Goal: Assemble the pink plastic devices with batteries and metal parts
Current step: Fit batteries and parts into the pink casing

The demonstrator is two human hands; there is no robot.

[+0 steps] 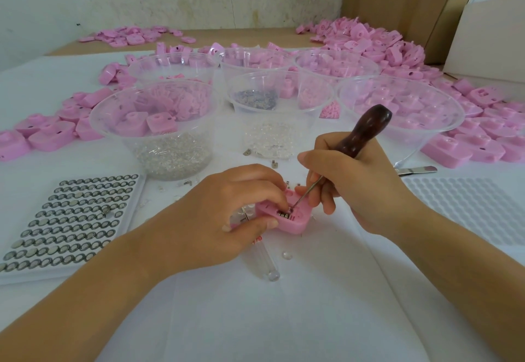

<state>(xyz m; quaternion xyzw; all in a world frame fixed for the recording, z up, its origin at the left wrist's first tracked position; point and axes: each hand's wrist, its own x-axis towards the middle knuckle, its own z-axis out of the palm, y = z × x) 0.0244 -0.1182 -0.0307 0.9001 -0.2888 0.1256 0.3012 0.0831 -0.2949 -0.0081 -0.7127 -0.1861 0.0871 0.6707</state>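
Head view. One pink device (289, 224) lies on the white tabletop (284, 319), near centre, open side up. Small metal pieces (284, 214) sit in its cavity.

Left hand (227, 208) grip: fingers curled over the device's far-left top, thumb along its near edge, pinching it. This hand hides the left part of the device.

Right hand (355, 180) grip: wrapped round one tool with a dark wooden handle (366, 128). Its thin metal shaft (308, 191) slants down to the left, tip in the cavity at the metal pieces. Lower fingers of this hand touch the device's right side.

Six clear bowls, three in a far row and three nearer:
- The near-left bowl (105, 134) holds pink housings over a bed of small clear and silvery bits.
- The centre bowl (312, 123) holds clear bits.
- The big right bowl (443, 131) is just behind the tool handle, contents blurred.
- Far-row contents look pink, cannot tell more.

One battery tray (71, 219) is near left, with button cells in rows, too many to count.
One white dimpled tray (466, 208) is near right.
One flat metal tool (417, 170) lies right of the right hand, its left end hidden by the hand.
One clear tube (267, 262) lies near, its top under the left hand.
One small clear dome (287, 255) is just beside the tube.
At least three loose metal clips (247, 151) lie between the bowls and the hands.

Loose pink housings (48, 134) are heaped left, far left and far right, uncountable.
Cardboard boxes (397, 0) stand far right.
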